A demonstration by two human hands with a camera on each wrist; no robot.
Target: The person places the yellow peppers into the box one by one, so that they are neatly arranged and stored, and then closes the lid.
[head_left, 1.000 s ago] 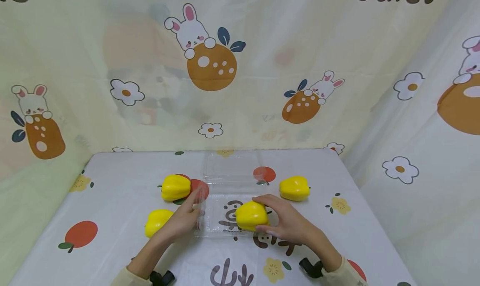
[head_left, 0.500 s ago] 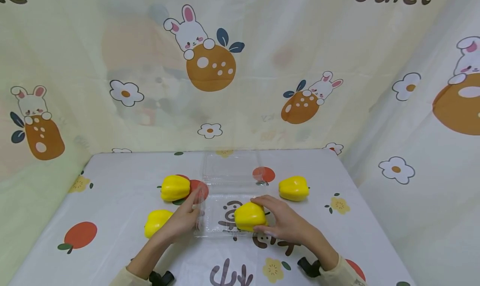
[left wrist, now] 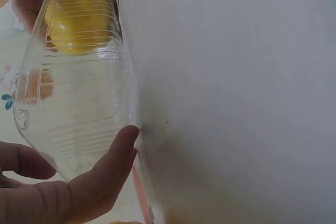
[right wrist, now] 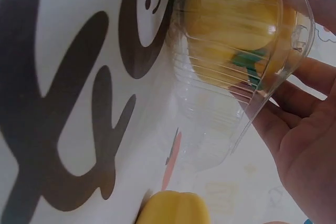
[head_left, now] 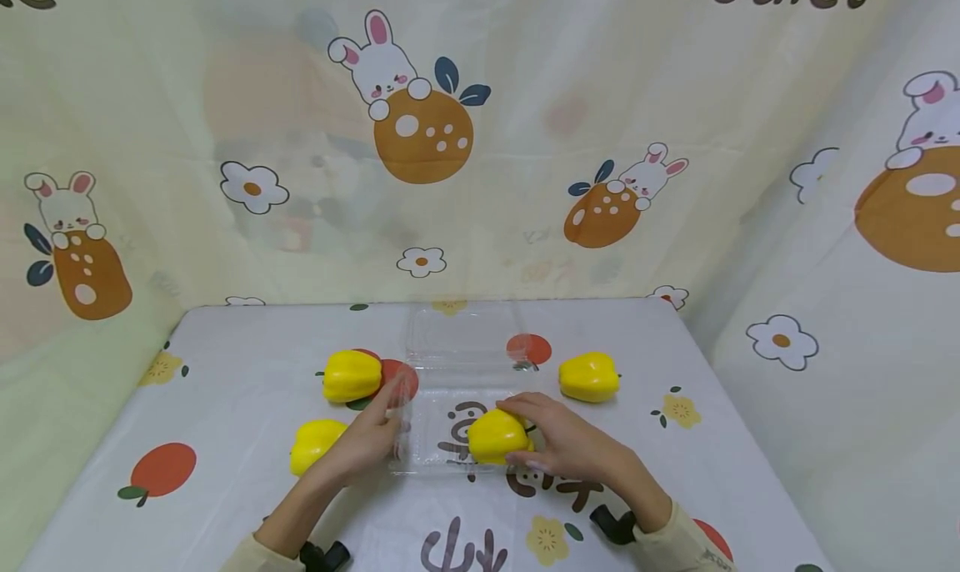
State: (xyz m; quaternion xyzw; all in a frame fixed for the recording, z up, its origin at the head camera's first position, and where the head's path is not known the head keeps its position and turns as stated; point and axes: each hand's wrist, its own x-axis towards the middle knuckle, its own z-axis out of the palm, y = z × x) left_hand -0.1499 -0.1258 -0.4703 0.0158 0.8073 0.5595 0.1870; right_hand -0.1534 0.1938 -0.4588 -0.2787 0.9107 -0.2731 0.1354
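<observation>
head: my right fingers (head_left: 536,403) hold a yellow pepper (head_left: 495,439) inside the clear box (head_left: 427,439), toward the box's right edge; open room lies left of it. left wrist: my left fingers (left wrist: 102,177) pinch the box's edge. right wrist: the pepper appears glossy, green-stemmed.

Person, upper limbs: cream sleeves, black wrist-worn units, bare hands.
The left sleeve (head_left: 261,555) and the right sleeve (head_left: 678,540) are of matching pale cream cloth; each ends short of the wrist, exposing the lower forearm. The right sleeve bears a small dark marking, too small to read. The left black unit (head_left: 327,555) and the right black unit (head_left: 613,525) are compact, with a rounded, stubby end. The left hand (head_left: 367,440) and right hand (head_left: 567,440) are ungloved.
</observation>
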